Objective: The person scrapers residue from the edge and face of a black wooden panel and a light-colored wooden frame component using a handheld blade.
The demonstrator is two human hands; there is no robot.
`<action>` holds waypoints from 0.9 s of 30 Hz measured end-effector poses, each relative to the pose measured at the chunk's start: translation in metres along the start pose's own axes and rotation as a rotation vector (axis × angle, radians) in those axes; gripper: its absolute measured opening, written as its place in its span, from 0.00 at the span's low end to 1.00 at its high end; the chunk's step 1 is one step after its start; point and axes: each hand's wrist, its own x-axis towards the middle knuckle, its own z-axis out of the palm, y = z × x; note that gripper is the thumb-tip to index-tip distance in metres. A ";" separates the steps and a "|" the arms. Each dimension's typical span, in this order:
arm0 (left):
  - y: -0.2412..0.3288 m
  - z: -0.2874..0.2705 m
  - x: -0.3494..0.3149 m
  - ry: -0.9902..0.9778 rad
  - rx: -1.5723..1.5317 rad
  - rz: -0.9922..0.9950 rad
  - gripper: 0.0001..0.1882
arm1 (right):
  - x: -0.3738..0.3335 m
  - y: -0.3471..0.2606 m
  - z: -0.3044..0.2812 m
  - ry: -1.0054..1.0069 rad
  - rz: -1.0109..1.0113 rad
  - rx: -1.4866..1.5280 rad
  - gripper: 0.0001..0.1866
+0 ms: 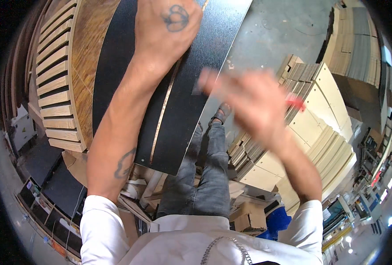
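Observation:
A long black board [187, 128] lies lengthwise before me, with a narrow light-brown groove or strip [163, 119] running along it. My left hand [168, 31] is closed over the far part of this board, knuckles up; its fingertips and whatever they hold are hidden. Off the board's right edge, my right hand [255, 104] is smeared by motion, its thumb side toward the board. A blurred red thing [296, 102] shows at the far side of that hand; whether the hand holds it is unclear. A faint grey patch [197, 88] appears on the board near the thumb.
Slatted wooden panels [57, 88] rest on a brown wood surface [87, 57] at the left. Stacked pale boards [311, 119] stand close on the right, with more stacks [355, 48] farther back. Cardboard boxes [249, 217] and a blue bag-like thing [276, 222] lie low near my legs.

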 end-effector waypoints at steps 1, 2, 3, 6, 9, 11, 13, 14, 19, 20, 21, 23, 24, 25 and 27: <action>-0.002 -0.002 0.000 0.004 0.007 -0.001 0.22 | -0.012 -0.032 -0.003 -0.077 -0.024 0.100 0.20; -0.002 0.000 0.001 0.020 -0.001 0.030 0.22 | -0.019 -0.051 -0.013 -0.141 -0.036 0.199 0.21; -0.003 0.001 0.001 0.033 0.008 0.065 0.22 | -0.020 -0.062 -0.014 -0.122 -0.036 0.252 0.23; -0.009 -0.005 0.002 0.048 -0.015 0.069 0.21 | 0.013 -0.006 -0.013 0.029 -0.013 0.083 0.24; -0.008 0.009 0.003 0.054 -0.070 0.058 0.22 | 0.071 0.066 -0.025 0.206 0.220 -0.042 0.21; -0.005 0.006 0.004 0.065 -0.031 0.067 0.18 | 0.088 0.094 -0.020 0.234 0.283 -0.012 0.20; 0.012 0.000 0.006 0.010 -0.052 -0.108 0.16 | 0.090 0.098 -0.009 0.242 0.299 0.107 0.20; 0.018 -0.002 0.005 -0.041 -0.080 -0.279 0.14 | 0.084 0.087 -0.016 0.138 0.352 0.062 0.19; 0.001 0.007 -0.001 0.012 0.005 -0.230 0.12 | 0.017 0.016 0.005 0.102 0.112 0.083 0.24; -0.004 0.009 -0.005 0.059 -0.024 -0.141 0.12 | 0.003 -0.014 0.006 0.056 0.105 0.120 0.24; -0.009 0.013 -0.006 0.110 -0.054 -0.049 0.13 | -0.011 -0.046 0.003 -0.018 0.134 0.166 0.24; -0.016 0.008 -0.005 0.181 -0.071 -0.018 0.14 | -0.034 -0.105 -0.001 -0.110 0.125 0.284 0.23; -0.004 0.005 -0.001 0.144 -0.117 -0.003 0.15 | -0.051 -0.128 -0.006 -0.176 0.131 0.292 0.22; 0.003 0.004 0.000 0.105 -0.160 0.011 0.17 | -0.058 -0.148 -0.015 -0.253 0.135 0.338 0.21; -0.004 0.012 0.001 0.128 -0.174 0.049 0.17 | -0.064 -0.162 -0.017 -0.318 0.075 0.354 0.20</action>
